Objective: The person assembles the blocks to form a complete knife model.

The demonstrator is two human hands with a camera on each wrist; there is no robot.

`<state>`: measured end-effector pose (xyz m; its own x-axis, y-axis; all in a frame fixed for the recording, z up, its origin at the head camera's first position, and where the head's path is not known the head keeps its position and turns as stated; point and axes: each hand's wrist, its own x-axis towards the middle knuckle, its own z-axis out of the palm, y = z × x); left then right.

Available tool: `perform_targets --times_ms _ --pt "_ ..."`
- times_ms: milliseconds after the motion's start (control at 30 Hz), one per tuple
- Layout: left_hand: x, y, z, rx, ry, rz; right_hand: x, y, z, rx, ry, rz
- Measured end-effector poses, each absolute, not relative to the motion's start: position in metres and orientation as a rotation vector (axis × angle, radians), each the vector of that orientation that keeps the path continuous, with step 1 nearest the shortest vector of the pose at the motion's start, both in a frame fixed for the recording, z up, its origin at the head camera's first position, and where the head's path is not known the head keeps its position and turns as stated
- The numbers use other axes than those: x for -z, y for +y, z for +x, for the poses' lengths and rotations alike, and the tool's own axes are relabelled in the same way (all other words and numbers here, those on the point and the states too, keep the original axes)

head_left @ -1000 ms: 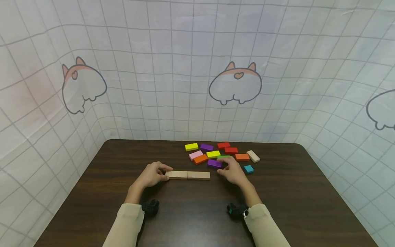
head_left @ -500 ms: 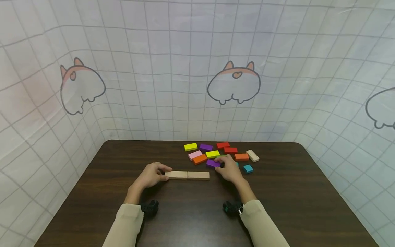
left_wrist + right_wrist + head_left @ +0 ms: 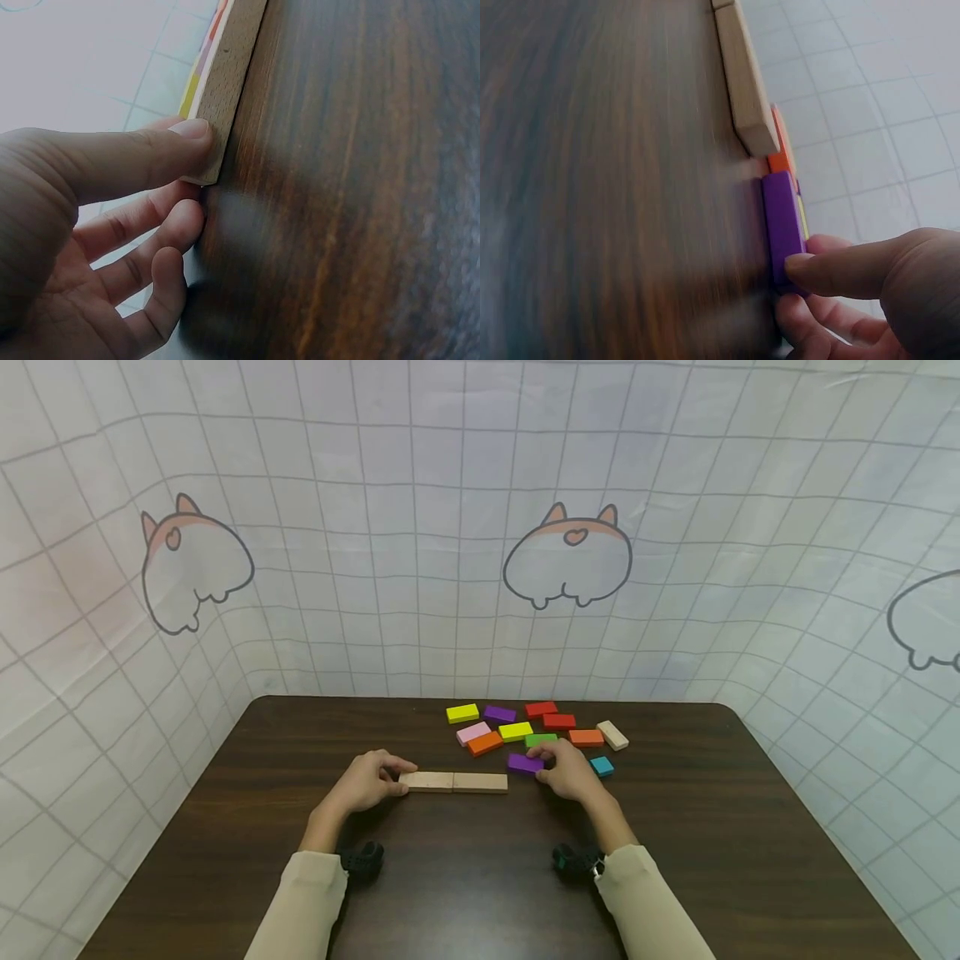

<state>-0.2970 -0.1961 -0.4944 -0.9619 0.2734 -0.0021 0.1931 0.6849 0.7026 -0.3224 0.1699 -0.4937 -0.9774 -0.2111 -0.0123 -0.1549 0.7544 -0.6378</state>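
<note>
Two plain wooden blocks lie end to end in a row, the left block meeting the right block. My left hand pinches the row's outer left end between thumb and fingers; the left wrist view shows the thumb on the block's near side face. To the right of the row is a purple block, whose right end my right hand pinches. In the right wrist view that purple block lies low along the tabletop, just past the end of the wooden block.
Behind the purple block lie several coloured blocks, among them an orange block, a green block and a yellow block. A blue block sits right of my right hand. White gridded cloth hangs around the dark table.
My right hand has come onto the purple block, which has shifted slightly right and toward me, away from the other coloured blocks. The left hand stays at the wooden row's end.
</note>
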Motion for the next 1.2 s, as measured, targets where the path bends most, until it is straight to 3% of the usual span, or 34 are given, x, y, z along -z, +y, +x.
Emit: perform_targets --times_ms 533,1200 --pt "0.494 -0.195 -0.297 -1.161 2.787 0.378 0.493 0.201 -0.305 1.046 2.796 -0.441" --pt "0.493 -0.194 -0.296 -1.144 2.798 0.354 0.494 0.187 -0.305 1.003 2.756 -0.588"
